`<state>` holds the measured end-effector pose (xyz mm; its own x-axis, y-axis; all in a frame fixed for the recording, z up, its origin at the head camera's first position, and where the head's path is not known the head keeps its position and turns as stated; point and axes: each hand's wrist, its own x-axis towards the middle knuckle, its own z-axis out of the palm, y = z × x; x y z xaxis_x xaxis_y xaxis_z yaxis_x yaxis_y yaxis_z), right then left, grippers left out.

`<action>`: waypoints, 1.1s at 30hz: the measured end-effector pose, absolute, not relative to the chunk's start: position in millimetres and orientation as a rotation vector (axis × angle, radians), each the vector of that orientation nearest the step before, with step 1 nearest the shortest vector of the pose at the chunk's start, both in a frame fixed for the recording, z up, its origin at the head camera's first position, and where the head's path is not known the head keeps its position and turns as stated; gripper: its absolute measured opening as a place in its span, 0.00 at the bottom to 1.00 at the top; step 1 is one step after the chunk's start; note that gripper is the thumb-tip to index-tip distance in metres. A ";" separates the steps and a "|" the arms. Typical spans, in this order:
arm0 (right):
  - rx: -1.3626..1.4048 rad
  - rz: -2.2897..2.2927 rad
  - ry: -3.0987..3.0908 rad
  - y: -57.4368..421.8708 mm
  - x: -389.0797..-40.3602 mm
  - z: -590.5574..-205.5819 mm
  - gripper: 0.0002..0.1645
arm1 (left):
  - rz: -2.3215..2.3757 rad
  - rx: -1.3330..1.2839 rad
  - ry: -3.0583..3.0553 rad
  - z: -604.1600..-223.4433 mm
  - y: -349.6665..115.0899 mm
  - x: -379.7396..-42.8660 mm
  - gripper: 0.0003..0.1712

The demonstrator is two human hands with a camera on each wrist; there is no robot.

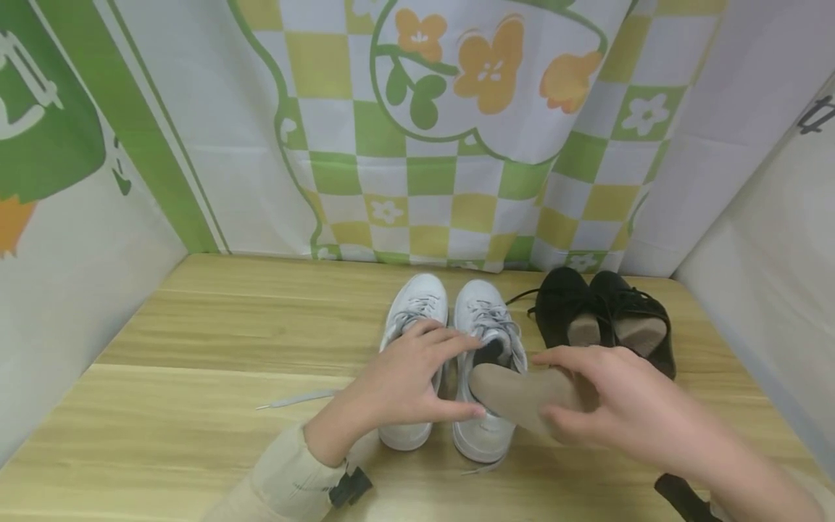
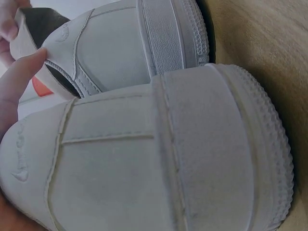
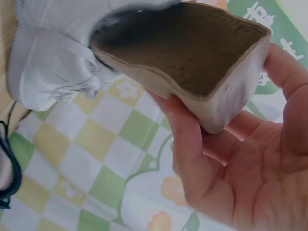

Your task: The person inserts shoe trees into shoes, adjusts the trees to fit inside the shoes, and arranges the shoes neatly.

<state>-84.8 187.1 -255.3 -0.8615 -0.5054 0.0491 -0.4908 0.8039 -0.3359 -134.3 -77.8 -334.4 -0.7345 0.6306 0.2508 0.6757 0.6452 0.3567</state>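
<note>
Two white sneakers stand side by side, toes towards the curtain: the left sneaker [image 1: 406,435] and the right sneaker [image 1: 481,438]. My right hand [image 1: 629,406] holds a beige moulded-pulp shoe insert [image 1: 509,391] between thumb and fingers. The insert's rounded end is in the right sneaker's opening; its hollow, squared end [image 3: 236,82] sticks out. Reaching over the left sneaker, my left hand [image 1: 407,377] has its fingers spread around the right sneaker's opening. In the left wrist view its thumb [image 2: 24,77] touches that sneaker's heel collar. The insert's tip is hidden inside the shoe.
Black lace-up shoes [image 1: 561,301] with similar inserts stand at the right. A loose grey shoelace [image 1: 296,399] lies left of the sneakers on the wooden tabletop [image 1: 196,420]. A checked curtain [image 1: 430,174] hangs at the back, with pale walls on both sides.
</note>
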 end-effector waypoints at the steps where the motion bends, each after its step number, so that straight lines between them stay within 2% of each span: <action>1: -0.805 -0.521 2.930 184.3 -86.9 -253.1 0.33 | -0.655 -1.097 -2.754 -334.5 -77.7 -134.3 0.44; 10: -0.647 -0.632 2.866 170.8 -94.7 -242.3 0.46 | -0.631 -1.091 -2.772 -333.8 -77.7 -133.8 0.39; 13: -0.617 -0.649 2.930 165.1 -94.7 -245.3 0.48 | -0.625 -1.090 -2.771 -333.2 -78.1 -133.6 0.39; 21: -0.610 -0.605 3.101 141.4 -94.1 -266.7 0.39 | -0.625 -1.103 -2.769 -334.4 -77.3 -134.3 0.39; 27: -0.798 -0.591 3.133 143.6 -83.1 -278.3 0.32 | -0.660 -1.107 -2.769 -334.8 -75.9 -134.0 0.37; 30: -0.921 -0.693 3.042 151.5 -82.7 -275.5 0.28 | -0.673 -1.102 -2.772 -334.5 -76.3 -133.5 0.37; 33: -0.933 -0.822 2.929 155.3 -85.5 -273.5 0.26 | -0.687 -1.089 -2.769 -334.2 -77.7 -133.5 0.37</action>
